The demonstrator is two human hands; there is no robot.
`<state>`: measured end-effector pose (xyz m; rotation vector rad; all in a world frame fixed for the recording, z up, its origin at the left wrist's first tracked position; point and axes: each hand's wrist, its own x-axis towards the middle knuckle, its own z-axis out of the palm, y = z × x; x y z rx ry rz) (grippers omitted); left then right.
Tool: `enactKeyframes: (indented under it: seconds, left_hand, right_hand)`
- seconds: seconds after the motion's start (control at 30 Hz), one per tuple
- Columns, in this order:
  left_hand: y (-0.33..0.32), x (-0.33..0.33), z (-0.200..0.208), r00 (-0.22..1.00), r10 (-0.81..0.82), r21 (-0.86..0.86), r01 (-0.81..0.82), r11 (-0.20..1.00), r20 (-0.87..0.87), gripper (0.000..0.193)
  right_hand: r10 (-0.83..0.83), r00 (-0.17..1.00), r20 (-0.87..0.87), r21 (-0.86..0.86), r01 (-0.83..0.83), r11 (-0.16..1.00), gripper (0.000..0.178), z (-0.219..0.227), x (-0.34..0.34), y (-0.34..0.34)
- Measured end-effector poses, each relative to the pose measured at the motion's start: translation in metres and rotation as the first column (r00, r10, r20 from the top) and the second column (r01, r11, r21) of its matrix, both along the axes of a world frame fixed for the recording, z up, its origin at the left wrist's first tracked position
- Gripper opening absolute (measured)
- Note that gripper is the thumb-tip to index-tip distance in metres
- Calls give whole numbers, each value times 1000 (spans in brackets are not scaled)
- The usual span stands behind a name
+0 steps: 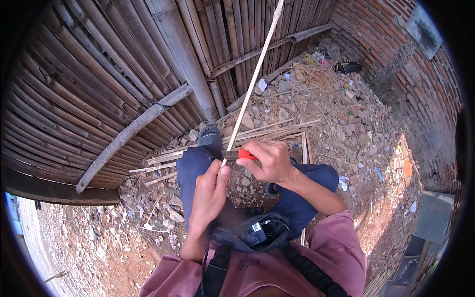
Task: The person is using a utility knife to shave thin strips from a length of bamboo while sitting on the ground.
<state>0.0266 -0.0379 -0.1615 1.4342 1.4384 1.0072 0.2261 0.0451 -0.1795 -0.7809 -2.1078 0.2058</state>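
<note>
Rubble (354,131) underfoot. Pale strip (251,89), likely light, springy, is best held near its end, as pinched by left hand (209,194); knife (247,155) is gripped by right hand (271,161).

From here I can't read the white label (257,227) in the dark pouch (231,239) or the print (251,264) on the pink shirt (336,242).

Soft, even shade covers the person's bare right hand (269,161) and bare left hand (208,195), both fairly crisp. Well right of the right hand, direct sun brightens the brown, rubble-strewn earth (386,203). Far left of the left hand, a pale grey ground strip (34,242) looks washed out. Above both, the brown bamboo-slat wall (118,64) bends with fisheye distortion; black vignetting rings the view.
</note>
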Motion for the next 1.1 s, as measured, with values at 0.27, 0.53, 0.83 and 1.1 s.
enactKeyframes:
  seconds: [0.27, 0.53, 0.83, 1.1]
  left_hand:
    - [0, 7, 8, 999, 1, 80, 3, 997, -41, 27]
    - [-1, 0, 0, 999, -27, 13, 26, 1000, 27, 29]
    - [-3, 5, 4, 999, 20, 119, -15, 993, -45, 24]
    - [-3, 4, 8, 998, 30, 98, -24, 995, -60, 21]
  right_hand:
    - [11, 999, 42, -14, -10, 1000, 34, 0, -1, -4]
    - [0, 999, 54, 38, -2, 999, 37, -1, -1, -5]
    - [-51, 996, 72, 113, 43, 993, 37, 5, -1, -4]
    - [-96, 993, 68, 189, 82, 979, 42, 2, 0, -1]
